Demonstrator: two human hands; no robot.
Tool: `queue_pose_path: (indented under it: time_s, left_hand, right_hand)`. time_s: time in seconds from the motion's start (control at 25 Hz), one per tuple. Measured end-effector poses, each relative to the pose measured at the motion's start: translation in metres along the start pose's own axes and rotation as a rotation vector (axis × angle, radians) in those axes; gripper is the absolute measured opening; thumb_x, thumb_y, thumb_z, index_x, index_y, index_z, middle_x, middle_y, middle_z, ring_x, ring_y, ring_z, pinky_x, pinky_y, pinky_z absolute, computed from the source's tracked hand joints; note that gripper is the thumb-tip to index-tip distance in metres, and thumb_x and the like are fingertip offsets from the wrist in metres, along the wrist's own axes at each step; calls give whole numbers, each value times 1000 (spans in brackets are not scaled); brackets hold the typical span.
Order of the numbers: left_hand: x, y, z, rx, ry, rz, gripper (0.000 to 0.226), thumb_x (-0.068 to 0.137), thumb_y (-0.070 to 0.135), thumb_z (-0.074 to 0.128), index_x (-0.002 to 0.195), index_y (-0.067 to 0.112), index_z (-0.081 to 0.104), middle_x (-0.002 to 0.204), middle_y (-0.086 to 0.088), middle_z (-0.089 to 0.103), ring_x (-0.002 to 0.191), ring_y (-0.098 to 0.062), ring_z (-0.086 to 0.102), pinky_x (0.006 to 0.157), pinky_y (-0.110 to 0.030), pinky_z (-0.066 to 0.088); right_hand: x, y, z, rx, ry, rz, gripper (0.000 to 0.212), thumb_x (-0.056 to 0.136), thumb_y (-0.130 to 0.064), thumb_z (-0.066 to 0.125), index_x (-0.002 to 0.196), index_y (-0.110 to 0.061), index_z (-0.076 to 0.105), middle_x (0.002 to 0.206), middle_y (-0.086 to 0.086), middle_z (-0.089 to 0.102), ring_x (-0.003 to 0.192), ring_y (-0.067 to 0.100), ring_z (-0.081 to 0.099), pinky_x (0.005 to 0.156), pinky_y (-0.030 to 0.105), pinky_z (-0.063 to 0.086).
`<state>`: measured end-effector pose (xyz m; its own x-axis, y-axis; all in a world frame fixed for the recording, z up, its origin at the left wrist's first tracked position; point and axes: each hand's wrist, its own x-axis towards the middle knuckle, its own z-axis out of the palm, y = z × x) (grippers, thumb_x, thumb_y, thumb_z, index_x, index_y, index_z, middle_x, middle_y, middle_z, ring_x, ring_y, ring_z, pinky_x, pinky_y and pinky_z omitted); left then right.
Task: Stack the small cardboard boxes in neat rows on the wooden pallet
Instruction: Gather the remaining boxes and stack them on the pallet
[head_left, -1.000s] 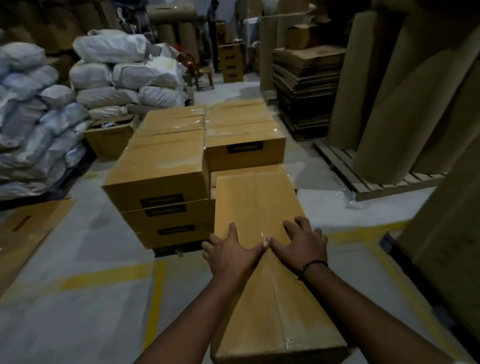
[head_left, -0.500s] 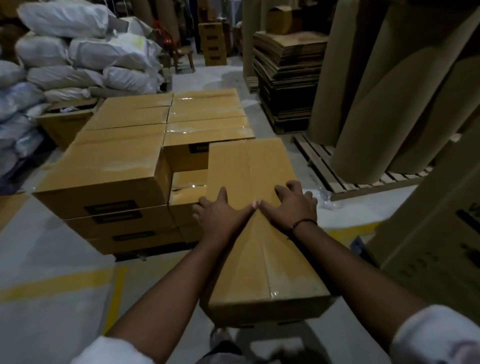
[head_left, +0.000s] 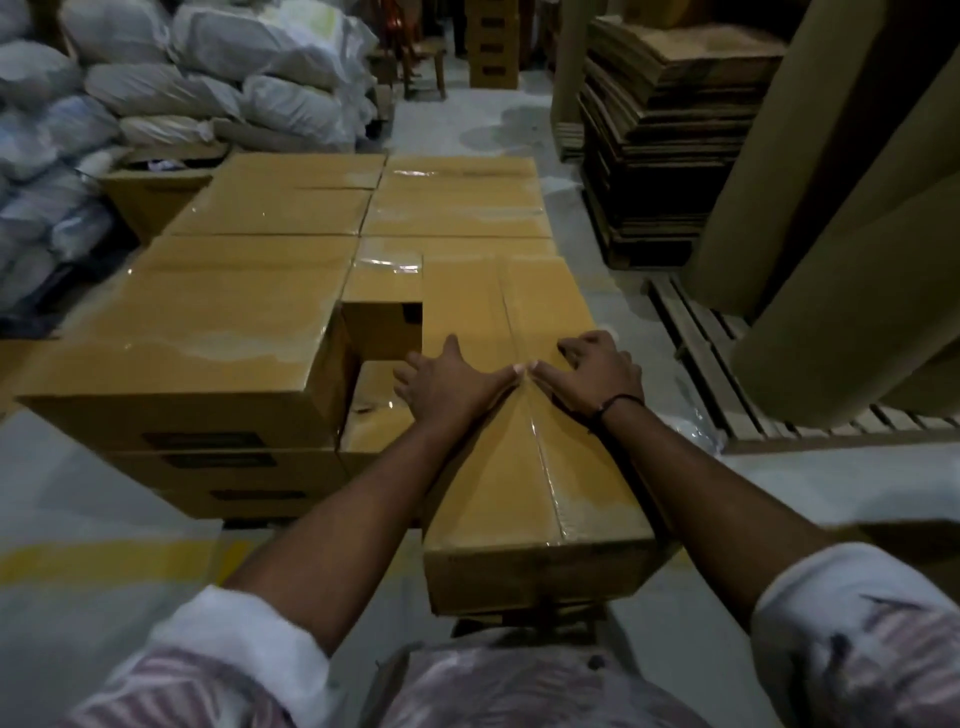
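Your left hand (head_left: 452, 387) and right hand (head_left: 597, 371) press flat, grip released; slide the taped box (head_left: 524, 478) squarely against the stacked boxes (head_left: 208, 332).

And there's the shirt (head_left: 519, 691), pale with pinkish-red stripes, a small dark button (head_left: 596, 662) at six o'clock. The left sleeve (head_left: 223, 639) at seven o'clock and the right sleeve (head_left: 852, 613) at four o'clock are both rolled, white cuffs showing. A thin black wristband (head_left: 615, 402) circles the right wrist.
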<state>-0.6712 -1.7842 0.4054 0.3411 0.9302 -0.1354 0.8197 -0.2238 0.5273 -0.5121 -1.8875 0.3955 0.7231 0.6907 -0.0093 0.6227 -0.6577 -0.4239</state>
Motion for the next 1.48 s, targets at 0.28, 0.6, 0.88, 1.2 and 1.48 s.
queue_pose_path:
  time_s: [0.28,0.6,0.88,1.2,1.48]
  left_hand:
    - [60,-14,26,15,-36,-114,116,66,92,57,157,32,21,157,-27,22,145,-51,16,116,-60,20]
    - [82,-15,74,81,-11,-433,123,62,99,46,160,35,8,155,-23,27,141,-46,25,113,-56,28]
    - [59,43,123,80,149,-767,121,61,101,40,159,37,13,150,-24,31,136,-46,29,112,-57,30]
    - [50,108,136,-2,312,-919,120,61,101,44,157,33,19,142,-23,36,127,-44,35,104,-53,36]
    - [59,138,127,-145,436,-915,115,56,101,47,149,35,30,148,-23,34,134,-45,32,109,-57,34]
  right_hand:
    - [103,-24,35,-73,-29,-157,72,78,-81,52,133,-36,61,142,-2,46,117,25,55,102,44,42]
    - [155,-8,80,-142,-76,-254,73,80,-82,47,134,-33,55,143,-2,37,103,21,62,79,35,56]
    - [194,34,89,-107,-264,-553,70,85,-77,48,136,-30,57,143,3,40,98,24,64,84,36,54]
    - [243,38,57,-76,-349,-801,68,85,-74,49,137,-31,56,144,2,37,109,28,59,95,40,48]
    - [280,13,24,-73,-305,-959,68,80,-78,47,132,-35,59,139,1,41,117,27,54,104,45,35]
